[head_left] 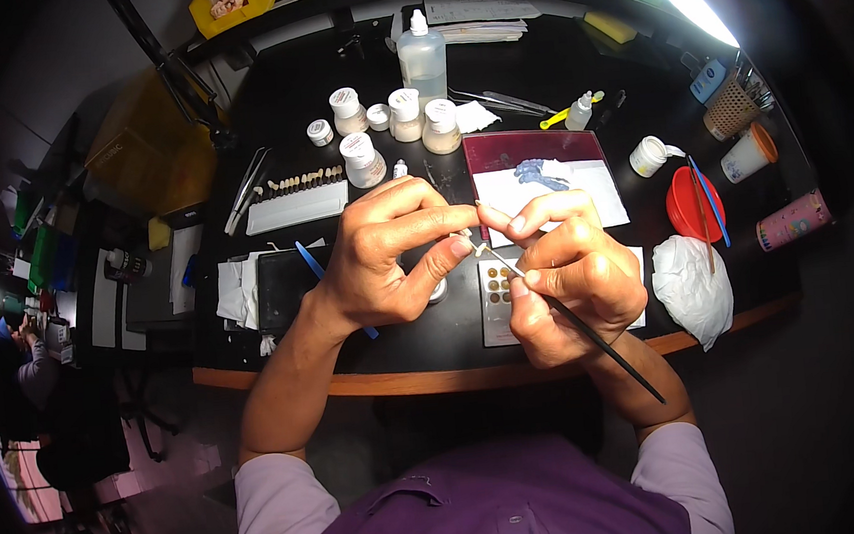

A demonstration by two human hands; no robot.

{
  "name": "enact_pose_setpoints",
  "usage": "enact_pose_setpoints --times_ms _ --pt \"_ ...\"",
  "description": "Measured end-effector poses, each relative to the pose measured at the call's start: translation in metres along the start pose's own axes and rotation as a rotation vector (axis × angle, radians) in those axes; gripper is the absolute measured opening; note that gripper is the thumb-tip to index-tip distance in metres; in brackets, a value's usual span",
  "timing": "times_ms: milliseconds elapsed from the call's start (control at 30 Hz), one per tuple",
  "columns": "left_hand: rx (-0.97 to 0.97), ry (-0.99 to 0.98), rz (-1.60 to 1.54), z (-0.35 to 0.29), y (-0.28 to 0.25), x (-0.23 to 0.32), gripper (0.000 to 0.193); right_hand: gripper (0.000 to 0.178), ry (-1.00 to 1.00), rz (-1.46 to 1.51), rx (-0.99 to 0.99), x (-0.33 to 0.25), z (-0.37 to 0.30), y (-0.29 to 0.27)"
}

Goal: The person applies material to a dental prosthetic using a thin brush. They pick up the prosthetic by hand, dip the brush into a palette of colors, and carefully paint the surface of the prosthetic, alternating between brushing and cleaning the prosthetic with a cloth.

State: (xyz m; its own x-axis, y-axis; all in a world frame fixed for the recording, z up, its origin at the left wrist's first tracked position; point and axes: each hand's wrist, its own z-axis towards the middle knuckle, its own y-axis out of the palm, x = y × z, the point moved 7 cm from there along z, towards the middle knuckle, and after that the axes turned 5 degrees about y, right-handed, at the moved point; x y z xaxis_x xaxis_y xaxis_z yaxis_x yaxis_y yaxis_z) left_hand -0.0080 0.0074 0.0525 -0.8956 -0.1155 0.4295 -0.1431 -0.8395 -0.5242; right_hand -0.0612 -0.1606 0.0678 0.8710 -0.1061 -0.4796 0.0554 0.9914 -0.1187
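Over the front of the desk, my left hand is closed, with thumb and fingers pinching a small tooth-coloured dental piece. My right hand grips a fine brush near its metal collar. The brush's black handle slants down to the right, and its tip is beside the dental piece; whether they touch I cannot tell. An outstretched right finger meets the left fingertips. Below the hands lies a palette with round amber and brown wells, partly covered by my right hand. Behind them is a white sheet in a dark red tray.
Several white-lidded powder jars and a clear bottle stand at the back. A tooth shade guide lies left. At right are a red bowl, a crumpled white bag and cups. A bright lamp hangs upper right.
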Motion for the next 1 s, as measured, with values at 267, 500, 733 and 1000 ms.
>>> enact_pose_setpoints --times_ms 267,500,733,1000 --pt "-0.001 -0.007 -0.011 0.0002 0.0010 0.0001 0.022 0.022 0.005 -0.010 -0.011 -0.0009 -0.0004 0.0000" --pt "0.008 0.001 -0.004 0.0004 0.0003 0.0007 0.022 0.021 0.001 -0.007 -0.032 -0.0035 0.0026 0.0013" --pt "0.007 -0.014 0.007 0.0004 -0.0017 0.0017 0.022 0.021 0.008 -0.002 -0.040 -0.0052 0.0033 0.0016" --pt "0.037 0.005 0.069 0.0017 -0.0009 0.0042 0.022 0.022 0.017 0.014 -0.007 0.0005 0.0013 -0.0002"
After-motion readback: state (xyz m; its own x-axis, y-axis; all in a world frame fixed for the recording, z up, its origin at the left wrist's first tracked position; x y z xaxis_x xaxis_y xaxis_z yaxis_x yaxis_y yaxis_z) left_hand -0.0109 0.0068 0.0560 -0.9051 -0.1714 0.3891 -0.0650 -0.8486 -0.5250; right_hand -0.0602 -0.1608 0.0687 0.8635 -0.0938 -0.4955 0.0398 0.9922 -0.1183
